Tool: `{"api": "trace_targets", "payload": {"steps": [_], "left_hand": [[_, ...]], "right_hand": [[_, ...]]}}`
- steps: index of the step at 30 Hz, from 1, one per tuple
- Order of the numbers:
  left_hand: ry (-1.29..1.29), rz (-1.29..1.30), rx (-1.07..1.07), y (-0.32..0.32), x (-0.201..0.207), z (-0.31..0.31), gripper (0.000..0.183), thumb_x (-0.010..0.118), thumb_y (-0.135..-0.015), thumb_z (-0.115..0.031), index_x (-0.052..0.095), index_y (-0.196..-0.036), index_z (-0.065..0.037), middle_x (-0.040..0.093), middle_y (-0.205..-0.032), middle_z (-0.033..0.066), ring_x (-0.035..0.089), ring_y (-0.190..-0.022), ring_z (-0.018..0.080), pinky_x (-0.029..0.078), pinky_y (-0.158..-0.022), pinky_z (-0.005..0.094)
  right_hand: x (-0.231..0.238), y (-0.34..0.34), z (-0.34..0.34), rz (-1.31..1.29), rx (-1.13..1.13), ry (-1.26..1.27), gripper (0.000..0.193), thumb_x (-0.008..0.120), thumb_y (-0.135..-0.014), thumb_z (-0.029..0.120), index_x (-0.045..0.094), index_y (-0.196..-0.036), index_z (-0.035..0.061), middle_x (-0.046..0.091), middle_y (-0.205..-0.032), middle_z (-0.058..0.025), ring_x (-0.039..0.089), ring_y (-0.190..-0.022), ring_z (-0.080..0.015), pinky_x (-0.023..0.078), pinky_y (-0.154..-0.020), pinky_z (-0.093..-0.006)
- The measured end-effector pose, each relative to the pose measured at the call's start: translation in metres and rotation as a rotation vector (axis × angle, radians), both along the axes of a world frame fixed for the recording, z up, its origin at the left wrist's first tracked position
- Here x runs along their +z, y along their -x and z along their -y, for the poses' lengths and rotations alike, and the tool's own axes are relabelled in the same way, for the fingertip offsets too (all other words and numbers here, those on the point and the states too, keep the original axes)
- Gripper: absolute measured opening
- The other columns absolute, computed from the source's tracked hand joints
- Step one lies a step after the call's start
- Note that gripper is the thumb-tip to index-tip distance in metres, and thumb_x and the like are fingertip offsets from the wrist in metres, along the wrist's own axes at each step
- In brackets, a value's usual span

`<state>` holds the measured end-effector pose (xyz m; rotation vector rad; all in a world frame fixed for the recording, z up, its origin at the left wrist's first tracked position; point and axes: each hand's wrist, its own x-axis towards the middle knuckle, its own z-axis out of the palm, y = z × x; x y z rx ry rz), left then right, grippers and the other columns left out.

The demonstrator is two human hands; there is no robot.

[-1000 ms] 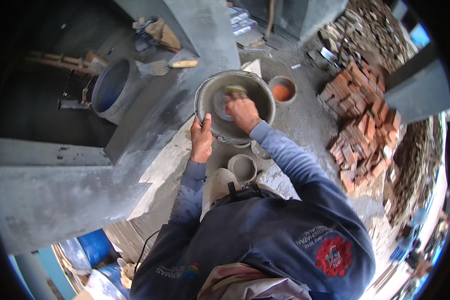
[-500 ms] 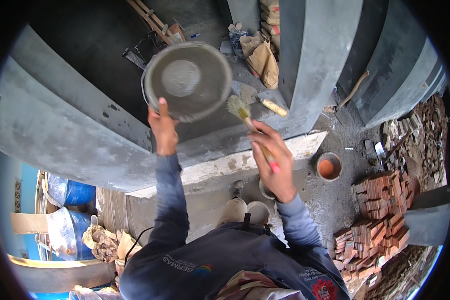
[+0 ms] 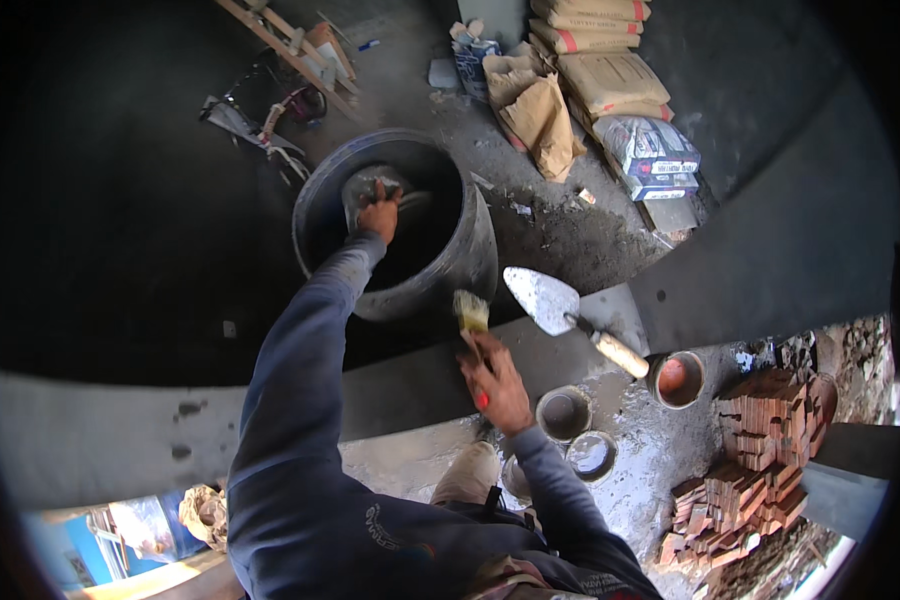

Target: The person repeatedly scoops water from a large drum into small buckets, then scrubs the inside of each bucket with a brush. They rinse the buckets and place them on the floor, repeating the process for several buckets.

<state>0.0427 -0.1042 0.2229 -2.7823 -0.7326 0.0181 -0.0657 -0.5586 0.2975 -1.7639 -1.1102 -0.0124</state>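
A large dark barrel (image 3: 480, 235) stands beyond the low grey wall. My left hand (image 3: 378, 215) reaches inside its mouth, with fingers closed at a rounded grey thing (image 3: 358, 188) whose kind I cannot make out in the shadow. To the right of the barrel's foot, my right hand (image 3: 500, 385) grips a paintbrush (image 3: 472, 312) by its red-tipped handle, the pale bristles pointing away from me. A trowel (image 3: 542, 298) with a broad blade and wooden handle lies on the wall to the right of the brush.
Several buckets (image 3: 563, 413) stand on wet ground on my side of the wall (image 3: 415, 388); one bucket (image 3: 676, 380) holds something orange. Stacked bricks (image 3: 760, 430) lie at right. Across the wall are paper sacks (image 3: 610, 75), a crumpled paper bag (image 3: 540, 110) and wooden pieces (image 3: 295, 45).
I have leaned forward over the wall. My left hand, which held a grey bucket by its rim, is now down inside the barrel. The brush stays in my right hand.
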Motion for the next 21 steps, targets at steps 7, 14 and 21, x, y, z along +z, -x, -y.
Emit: {"api": "trace_targets", "payload": {"steps": [7,14,21], "left_hand": [[0.272,-0.45,-0.009,-0.025,-0.16,-0.023,0.033,0.055,-0.102,-0.018,0.07,-0.132,-0.02,0.07,-0.134,0.0184,0.074,-0.11,0.0401,0.062,-0.087,0.0578],[0.641,-0.28,-0.359,-0.014,-0.224,-0.098,0.027,0.06,-0.102,-0.023,0.073,-0.124,-0.016,0.074,-0.125,0.018,0.075,-0.105,0.0367,0.059,-0.091,0.0505],[0.702,-0.407,-0.273,-0.003,-0.251,-0.113,0.03,0.059,-0.1,-0.018,0.073,-0.126,-0.015,0.072,-0.129,0.0199,0.071,-0.113,0.036,0.056,-0.097,0.0476]], "right_hand": [[-0.005,-0.009,0.005,-0.056,-0.045,0.123,0.052,0.082,-0.083,0.004,0.068,-0.133,0.0084,0.055,-0.148,-0.0261,0.057,-0.136,-0.0452,0.051,-0.11,-0.0514],[-0.006,-0.015,0.0,-0.191,-0.101,0.159,0.045,0.083,-0.084,0.006,0.071,-0.127,0.0089,0.055,-0.147,-0.0283,0.057,-0.136,-0.0475,0.05,-0.111,-0.0544],[-0.009,-0.014,-0.003,-0.195,-0.125,0.211,0.032,0.082,-0.084,0.004,0.074,-0.115,0.0054,0.063,-0.136,-0.0286,0.067,-0.12,-0.047,0.057,-0.102,-0.0524]]}}
